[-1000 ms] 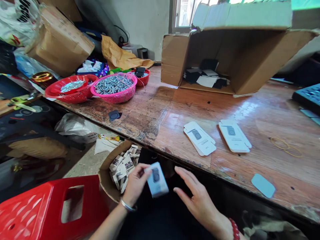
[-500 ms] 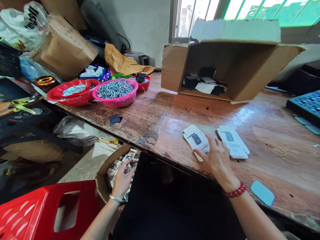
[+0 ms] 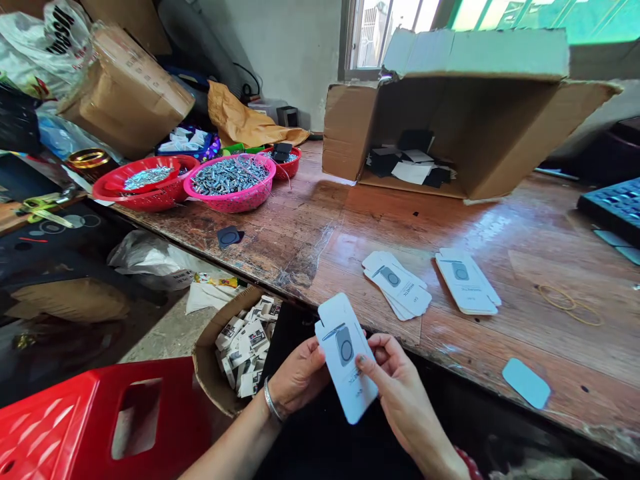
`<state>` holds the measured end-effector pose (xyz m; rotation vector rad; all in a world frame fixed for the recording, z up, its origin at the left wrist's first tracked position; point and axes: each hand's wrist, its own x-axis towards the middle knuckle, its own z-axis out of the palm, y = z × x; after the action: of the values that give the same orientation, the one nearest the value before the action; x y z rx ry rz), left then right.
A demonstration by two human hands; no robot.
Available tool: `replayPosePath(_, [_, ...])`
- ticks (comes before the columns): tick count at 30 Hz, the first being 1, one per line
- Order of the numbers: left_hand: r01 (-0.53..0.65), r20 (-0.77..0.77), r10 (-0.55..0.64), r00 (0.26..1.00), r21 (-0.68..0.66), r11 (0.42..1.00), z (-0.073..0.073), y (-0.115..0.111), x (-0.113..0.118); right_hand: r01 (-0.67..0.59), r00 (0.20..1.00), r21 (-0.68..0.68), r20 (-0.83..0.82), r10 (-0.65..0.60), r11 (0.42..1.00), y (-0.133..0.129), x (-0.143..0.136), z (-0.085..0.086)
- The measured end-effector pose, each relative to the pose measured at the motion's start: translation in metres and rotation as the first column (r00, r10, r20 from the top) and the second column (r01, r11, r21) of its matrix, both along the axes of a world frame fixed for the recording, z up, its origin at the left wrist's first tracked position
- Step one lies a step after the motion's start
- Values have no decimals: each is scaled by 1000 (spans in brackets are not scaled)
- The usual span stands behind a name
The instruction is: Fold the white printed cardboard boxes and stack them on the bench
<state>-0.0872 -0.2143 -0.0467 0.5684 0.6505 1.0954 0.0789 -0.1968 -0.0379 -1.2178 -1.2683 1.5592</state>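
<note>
A flat white folding carton (image 3: 345, 373), printed with a dark phone-like device, is held in front of my body just off the table's edge. My left hand (image 3: 303, 377) grips its left side, thumb near the edge. From the right, my right hand (image 3: 395, 377) pinches it with the thumb on the printed face; the fingers behind are partly hidden. On the table beyond lie a slightly fanned stack of the same cartons (image 3: 395, 283) and a neater stack (image 3: 467, 283) to its right.
Below the table at left stands a cardboard box (image 3: 207, 373) of small white boxes, beside a red stool (image 3: 95, 400). A large open carton (image 3: 350, 130) holds black and white pieces. Pink (image 3: 233, 200) and red baskets (image 3: 165, 203) contain metal parts. A rubber band (image 3: 565, 303) lies right.
My right hand has taken a flat carton from the left stack and drawn it toward me. My left hand has left the box of small boxes and now grips this carton too.
</note>
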Motion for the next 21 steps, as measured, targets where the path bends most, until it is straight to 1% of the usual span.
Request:
replayPosePath(1, [9, -13, -9, 1000, -12, 1000, -2, -1, -1, -24, 997, 61, 74, 19, 998, -3, 0, -4])
replayPosePath(2, [19, -24, -19, 1000, -16, 1000, -4, -2, -3, -40, 986, 159, 168, 13, 987, -4, 1, -7])
replayPosePath(3, [32, -31, -33, 999, -16, 999, -6, -3, -4, -45, 966, 282, 257, -30, 958, -4, 2, -9])
replayPosePath(4, [52, -34, -53, 998, -17, 998, -8, -5, -5, -44, 941, 413, 322, -100, 910, -3, 3, -8])
replayPosePath(5, [75, -29, -76, 997, -22, 997, -10, -6, -5, -54, 919, 531, 358, -166, 846, -1, 4, -7])
replayPosePath(6, [95, -20, -95, 995, -30, 995, -11, -7, -5, -91, 907, 621, 375, -193, 779, 0, 4, -4])
replayPosePath(7, [108, -9, -108, 994, -41, 993, -12, -9, -4, -153, 905, 677, 389, -173, 720, 3, 4, -1])
replayPosePath(8, [110, 1, -110, 994, -54, 993, -13, -10, -3, -233, 905, 694, 412, -110, 681, 5, 4, 2])
replayPosePath(9, [102, 9, -102, 995, -68, 992, -15, -11, -2, -317, 898, 680, 440, -22, 662, 7, 4, 6])
replayPosePath(10, [92, 10, -92, 996, -82, 992, -16, -12, 0, -385, 884, 643, 462, 65, 662, 10, 3, 9])
replayPosePath(11, [86, 8, -86, 996, -98, 991, -17, -14, 1, -430, 869, 593, 476, 134, 680, 12, 3, 11])
replayPosePath(13, [112, 3, -112, 994, -127, 986, -19, -18, 3, -465, 845, 470, 487, 219, 750, 16, 5, 15])
replayPosePath(14, [143, 3, -144, 990, -135, 981, -20, -19, 3, -479, 833, 403, 490, 258, 780, 17, 6, 17])
replayPosePath(16, [224, 6, -225, 974, -132, 966, -20, -23, 3, -519, 803, 285, 486, 346, 806, 19, 9, 18])
replayPosePath(18, [284, 8, -285, 958, -119, 951, -20, -24, 1, -553, 779, 220, 478, 405, 804, 20, 12, 20])
replayPosePath(19, [288, 10, -289, 957, -118, 950, -20, -24, 0, -564, 771, 212, 480, 417, 798, 21, 13, 20])
replayPosePath(21, [254, 14, -254, 967, -129, 959, -21, -23, -2, -571, 765, 230, 495, 411, 788, 21, 13, 22])
